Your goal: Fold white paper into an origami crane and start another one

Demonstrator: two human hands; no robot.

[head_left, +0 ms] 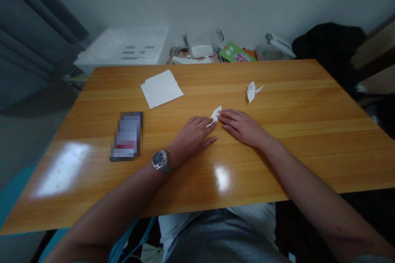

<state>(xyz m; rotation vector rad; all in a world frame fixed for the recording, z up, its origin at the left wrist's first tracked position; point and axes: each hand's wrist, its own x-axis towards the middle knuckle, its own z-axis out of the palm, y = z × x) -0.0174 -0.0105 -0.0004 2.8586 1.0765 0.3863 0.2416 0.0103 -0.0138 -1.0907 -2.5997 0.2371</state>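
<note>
A small folded piece of white paper (217,113) lies on the wooden table (185,189) in front of me. From its left side, my left hand (191,136) rests fingertips on the lower part of the paper, thumb spread apart. My right hand (243,127) lies palm down on the other side, fingers stretched out and their tips touching the paper's right edge. Neither hand is wrapped around anything. Farther back on the right stands a folded white paper crane (251,91). A few white paper sheets (162,89) lie stacked unevenly at the back left.
A phone (127,135) with a blurred-out screen lies on the left of the table. Behind the far edge are a white plastic tub (123,49), a green booklet (236,52) and a clear bin (276,48). Black fabric (328,49) is heaped at the right.
</note>
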